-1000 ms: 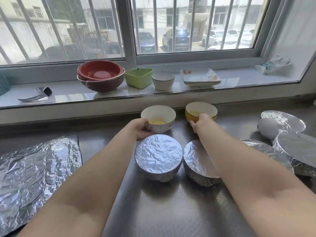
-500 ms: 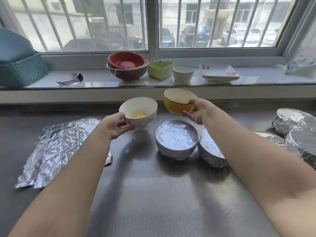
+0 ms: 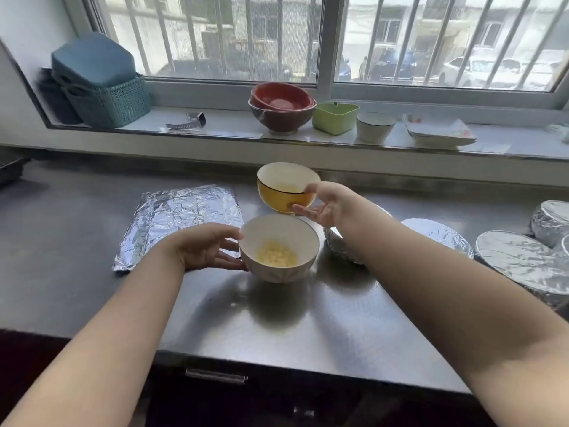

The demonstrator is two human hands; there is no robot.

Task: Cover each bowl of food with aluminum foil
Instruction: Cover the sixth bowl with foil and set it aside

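A home kitchen: steel counter [image 3: 308,328] across the lower frame, bowls [image 3: 281,107] and plates [image 3: 438,132] lining the barred window's sill [image 3: 231,123] up top.

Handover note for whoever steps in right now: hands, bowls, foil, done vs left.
Left hand holds the white bowl of yellow food by its side, low over the steel counter; whether it touches the counter is unclear.
Right hand holds the yellow bowl in the air beyond it.
Both bowls are uncovered.
Foil sheets lie flat on the counter, left of the bowls.
Done: several foil-covered bowls on the right, one partly hidden behind the right arm.
Left: set both bowls down and wrap each in foil.
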